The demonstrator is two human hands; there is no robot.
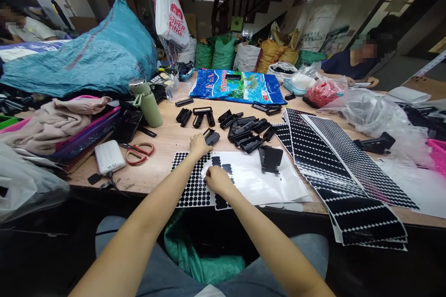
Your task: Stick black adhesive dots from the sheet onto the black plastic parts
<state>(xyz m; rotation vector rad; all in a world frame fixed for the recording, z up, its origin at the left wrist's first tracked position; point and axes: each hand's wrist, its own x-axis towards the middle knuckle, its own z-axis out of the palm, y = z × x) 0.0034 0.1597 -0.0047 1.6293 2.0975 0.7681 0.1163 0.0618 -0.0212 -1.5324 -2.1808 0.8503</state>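
My left hand reaches forward and closes on a small black plastic part lying on the wooden table. My right hand rests with fingers curled on a white backing sheet that carries black round stickers; what its fingertips pinch is hidden. A pile of similar black plastic parts lies just beyond both hands. One black stand-like part stands upright on the white sheet to the right.
Fanned sticker sheets lie at right. Red-handled scissors, a white power bank and a green flask sit at left, by clothes and a blue sack. Two other people sit at the far sides. Plastic bags crowd the right.
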